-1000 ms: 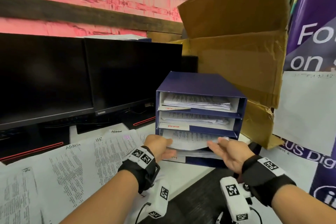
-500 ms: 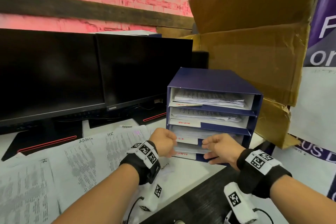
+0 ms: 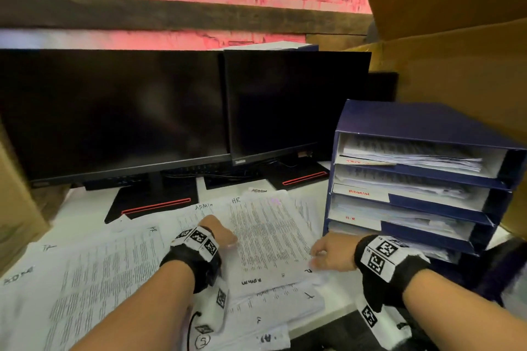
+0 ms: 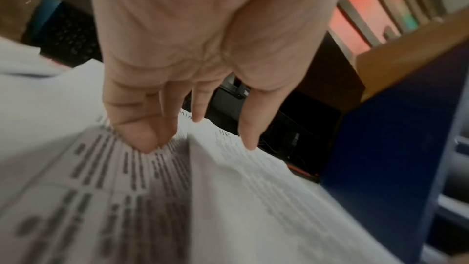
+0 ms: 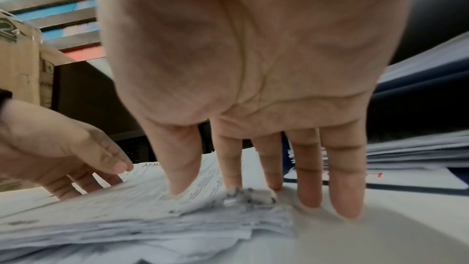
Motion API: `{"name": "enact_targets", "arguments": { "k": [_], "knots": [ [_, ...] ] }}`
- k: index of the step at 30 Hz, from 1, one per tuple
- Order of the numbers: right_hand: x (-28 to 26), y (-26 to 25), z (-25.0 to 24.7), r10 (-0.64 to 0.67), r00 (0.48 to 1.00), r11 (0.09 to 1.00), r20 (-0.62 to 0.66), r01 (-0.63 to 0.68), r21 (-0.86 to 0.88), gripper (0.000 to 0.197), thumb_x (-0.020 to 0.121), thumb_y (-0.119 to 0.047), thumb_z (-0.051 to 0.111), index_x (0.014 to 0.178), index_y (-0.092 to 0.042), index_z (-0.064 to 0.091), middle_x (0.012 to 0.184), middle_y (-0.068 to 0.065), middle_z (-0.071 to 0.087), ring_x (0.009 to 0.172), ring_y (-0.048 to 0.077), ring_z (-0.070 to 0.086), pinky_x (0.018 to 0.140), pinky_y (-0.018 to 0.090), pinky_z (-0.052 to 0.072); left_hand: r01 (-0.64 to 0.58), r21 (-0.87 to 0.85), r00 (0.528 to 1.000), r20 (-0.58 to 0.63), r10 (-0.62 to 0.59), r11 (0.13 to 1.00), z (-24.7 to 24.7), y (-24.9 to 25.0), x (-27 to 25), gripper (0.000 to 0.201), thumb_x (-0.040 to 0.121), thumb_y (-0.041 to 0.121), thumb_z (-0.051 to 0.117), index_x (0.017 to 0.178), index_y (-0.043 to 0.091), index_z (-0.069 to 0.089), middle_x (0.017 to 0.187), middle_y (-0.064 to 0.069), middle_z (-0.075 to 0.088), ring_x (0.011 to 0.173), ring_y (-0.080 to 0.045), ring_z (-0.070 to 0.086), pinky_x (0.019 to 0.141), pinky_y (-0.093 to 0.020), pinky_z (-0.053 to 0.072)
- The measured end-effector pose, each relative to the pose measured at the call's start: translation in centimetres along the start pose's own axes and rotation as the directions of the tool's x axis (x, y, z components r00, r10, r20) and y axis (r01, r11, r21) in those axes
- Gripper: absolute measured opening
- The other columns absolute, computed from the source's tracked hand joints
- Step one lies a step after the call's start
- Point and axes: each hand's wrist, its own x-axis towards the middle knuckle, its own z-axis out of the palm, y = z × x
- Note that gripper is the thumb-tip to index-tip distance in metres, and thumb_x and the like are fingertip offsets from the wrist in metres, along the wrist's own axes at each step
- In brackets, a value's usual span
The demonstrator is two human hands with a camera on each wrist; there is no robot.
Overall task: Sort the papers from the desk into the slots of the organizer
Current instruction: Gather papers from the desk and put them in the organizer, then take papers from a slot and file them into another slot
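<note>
Lying on top of the loose papers, the sheet marked HR (image 3: 271, 236) runs its long axis from my near edge of the table (image 3: 336, 302) toward the far edge, where the monitors (image 3: 182, 111) stand. It sits between my two hands. My left hand (image 3: 216, 232) rests at the sheet's left margin, fingers relaxed and spread, tips on the paper and gripping nothing. My right hand (image 3: 328, 251) lies at the sheet's right edge, fingers straight and fanned; whether a tip has got under the edge I cannot tell. The organizer (image 3: 422, 179) stands just right of the sheet, toward the right edge of the table, slots open toward me. I judge my right hand nearer to it, so the carry goes rightward.
</note>
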Motion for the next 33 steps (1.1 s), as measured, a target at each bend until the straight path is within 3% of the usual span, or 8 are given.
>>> {"name": "enact_targets", "arguments": {
  "k": [8,13,16,19,22,24,27,33],
  "knots": [
    [1.0,-0.1,-0.1,0.018,0.999,0.999,0.043,-0.019,0.03,0.051,0.089,-0.05,0.054,0.123,-0.012,0.062,0.126,0.006,0.062,0.115,0.022,0.058,0.101,0.036,0.046,-0.005,-0.206,1.0,-0.007,0.004,0.979,1.1,-0.4,0.7,0.066,0.08,0.03,0.075,0.132,0.001,0.046,0.131,-0.011,0.056,0.115,-0.026,0.056,0.094,-0.028,0.047],
    [1.5,-0.5,-0.8,-0.066,0.995,0.977,-0.072,0.079,0.199,0.032,0.094,-0.04,0.055,0.118,-0.019,0.056,0.107,-0.011,0.06,0.104,0.014,0.059,0.08,0.017,0.045,-0.196,-0.434,0.979,-0.031,0.202,0.88,-0.5,-2.0,0.1,0.029,0.082,0.009,0.071,0.111,0.011,0.065,0.11,-0.006,0.068,0.102,-0.024,0.064,0.093,-0.038,0.051],
    [2.3,-0.9,-1.1,-0.112,0.976,0.78,-0.188,0.204,0.592,0.049,0.086,-0.034,0.068,0.131,-0.026,0.052,0.126,-0.007,0.062,0.114,0.013,0.06,0.102,0.033,0.047,-0.208,-0.621,0.963,0.006,0.27,0.756,-1.6,-3.3,-0.5,0.025,0.083,0.005,0.069,0.105,0.016,0.067,0.111,-0.009,0.07,0.102,-0.026,0.067,0.096,-0.048,0.05],
    [2.6,-2.3,-1.7,0.018,0.905,0.556,-0.425,0.344,0.756,0.026,0.089,-0.018,0.066,0.114,-0.024,0.063,0.116,-0.005,0.067,0.103,0.014,0.065,0.09,0.034,0.053,-0.176,-0.804,0.958,-0.007,0.287,0.569,-2.1,-3.7,-0.9,0.02,0.089,0.004,0.062,0.108,0.006,0.066,0.109,-0.016,0.07,0.098,-0.03,0.069,0.089,-0.046,0.054],
    [2.1,-3.4,-3.0,0.241,0.747,0.657,-0.619,0.344,0.671,0.018,0.094,-0.007,0.053,0.103,-0.013,0.068,0.099,0.001,0.068,0.087,0.019,0.063,0.073,0.028,0.052,-0.107,-0.844,0.991,-0.05,0.123,0.526,-2.5,-2.6,-0.7,0.033,0.097,0.035,0.052,0.094,0.006,0.066,0.091,-0.01,0.071,0.076,-0.026,0.068,0.071,-0.037,0.055],
    [1.7,-3.8,-3.6,0.27,0.653,0.798,-0.708,0.26,0.544,0.018,0.094,-0.003,0.047,0.098,-0.01,0.063,0.091,0.007,0.063,0.081,0.026,0.06,0.073,0.033,0.052,-0.054,-0.788,0.999,-0.045,0.031,0.613,-2.4,-1.9,0.1,0.036,0.098,0.038,0.047,0.084,0.008,0.062,0.084,-0.008,0.065,0.066,-0.024,0.061,0.065,-0.036,0.053],
    [1.2,-3.6,-3.7,0.23,0.614,0.913,-0.755,0.132,0.386,0.019,0.091,0.001,0.044,0.097,-0.011,0.059,0.086,0.013,0.062,0.074,0.03,0.058,0.065,0.032,0.049,-0.127,-0.349,0.991,-0.088,0.102,0.928,-1.5,-1.3,1.3,0.025,0.096,0.025,0.052,0.076,0.01,0.056,0.078,-0.007,0.057,0.068,-0.02,0.055,0.08,-0.037,0.053],
    [1.2,-2.3,-2.9,0.245,0.638,0.941,-0.73,0.024,0.337,0.023,0.092,0.0,0.044,0.108,-0.008,0.058,0.085,0.01,0.059,0.075,0.029,0.058,0.066,0.031,0.049,-0.168,-0.03,0.986,0.0,0.168,0.985,0.3,0.7,3.2,0.018,0.089,0.029,0.064,0.091,0.012,0.058,0.092,-0.001,0.054,0.092,-0.017,0.052,0.079,-0.023,0.045]
  ]
}}
